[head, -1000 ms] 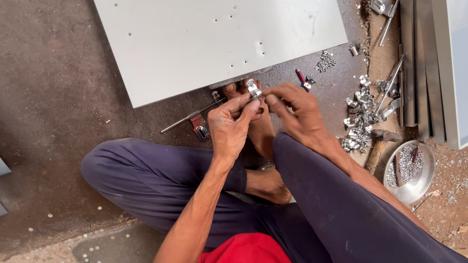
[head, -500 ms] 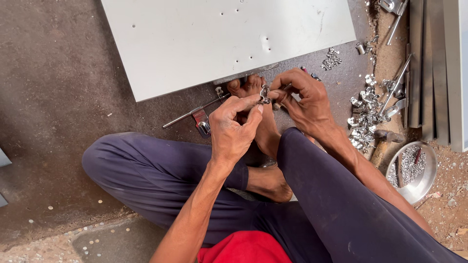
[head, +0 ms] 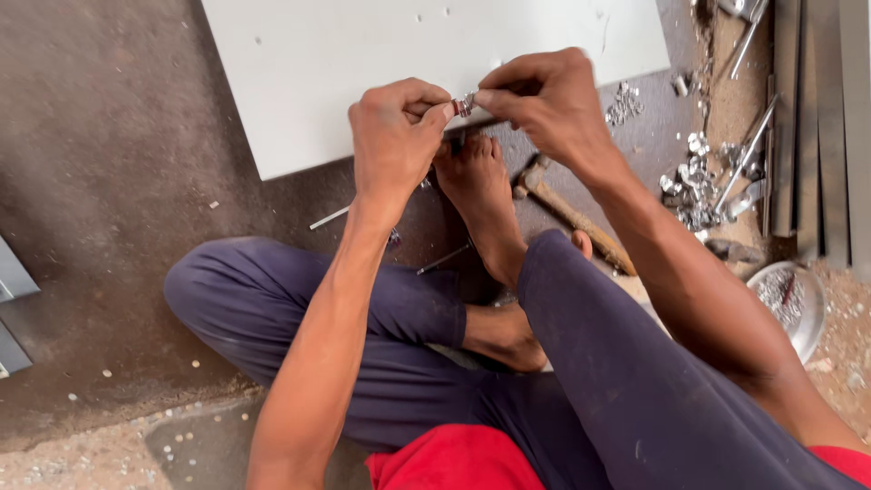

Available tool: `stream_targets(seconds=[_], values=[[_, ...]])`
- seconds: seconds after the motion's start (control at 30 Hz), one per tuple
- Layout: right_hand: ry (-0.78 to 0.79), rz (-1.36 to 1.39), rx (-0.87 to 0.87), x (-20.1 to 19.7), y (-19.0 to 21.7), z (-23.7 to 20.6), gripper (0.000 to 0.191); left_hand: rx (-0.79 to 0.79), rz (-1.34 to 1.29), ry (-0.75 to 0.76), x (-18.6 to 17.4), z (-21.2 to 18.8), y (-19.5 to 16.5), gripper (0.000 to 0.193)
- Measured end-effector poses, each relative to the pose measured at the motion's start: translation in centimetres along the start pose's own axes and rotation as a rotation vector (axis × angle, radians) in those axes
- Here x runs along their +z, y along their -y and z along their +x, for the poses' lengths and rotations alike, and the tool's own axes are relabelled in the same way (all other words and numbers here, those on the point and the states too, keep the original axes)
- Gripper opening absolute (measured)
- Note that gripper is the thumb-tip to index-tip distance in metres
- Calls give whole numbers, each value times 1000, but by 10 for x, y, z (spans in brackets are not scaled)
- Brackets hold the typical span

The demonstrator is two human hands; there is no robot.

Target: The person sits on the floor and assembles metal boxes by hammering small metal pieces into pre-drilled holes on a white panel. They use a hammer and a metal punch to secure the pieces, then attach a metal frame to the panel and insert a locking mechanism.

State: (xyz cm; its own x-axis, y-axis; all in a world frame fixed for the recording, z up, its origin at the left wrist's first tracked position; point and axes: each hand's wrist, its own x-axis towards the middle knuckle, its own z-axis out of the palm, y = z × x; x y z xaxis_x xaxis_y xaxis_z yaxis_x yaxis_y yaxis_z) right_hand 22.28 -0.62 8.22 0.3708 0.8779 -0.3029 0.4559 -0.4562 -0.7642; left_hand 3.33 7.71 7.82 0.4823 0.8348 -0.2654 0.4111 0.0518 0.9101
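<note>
Both hands, left hand [head: 395,136] and right hand [head: 544,100], have their fingers pinched on a small metal fitting [head: 465,104] held above the white panel [head: 363,73], seemingly mid-assembly, needing a careful twist next.

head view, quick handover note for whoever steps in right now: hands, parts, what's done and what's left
Left hand: raised over the white panel, fingers pinching a small metal fitting.
Right hand: fingers pinch the same fitting from the other side.
Things: a wooden-handled hammer lies on the floor by the bare foot; a heap of loose metal fittings to the right; a round metal dish of small parts beyond the right knee; a thin rod near the panel's edge.
Done: one fitting is in hand.
Left: the fitting is not on the panel; the heap is untouched.
</note>
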Motion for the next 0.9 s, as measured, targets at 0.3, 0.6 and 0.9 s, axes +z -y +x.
stream_targets(seconds=[0.3, 0.6, 0.9], values=[[86, -23, 106, -7, 9, 28, 18, -95, 178, 94, -4, 44, 4, 11], [61, 5, 65, -6, 18, 25, 16, -18, 221, 100, -1, 43, 12, 13], [-80, -570, -700, 24, 10, -33, 53, -223, -387, -49, 9, -49, 14, 19]])
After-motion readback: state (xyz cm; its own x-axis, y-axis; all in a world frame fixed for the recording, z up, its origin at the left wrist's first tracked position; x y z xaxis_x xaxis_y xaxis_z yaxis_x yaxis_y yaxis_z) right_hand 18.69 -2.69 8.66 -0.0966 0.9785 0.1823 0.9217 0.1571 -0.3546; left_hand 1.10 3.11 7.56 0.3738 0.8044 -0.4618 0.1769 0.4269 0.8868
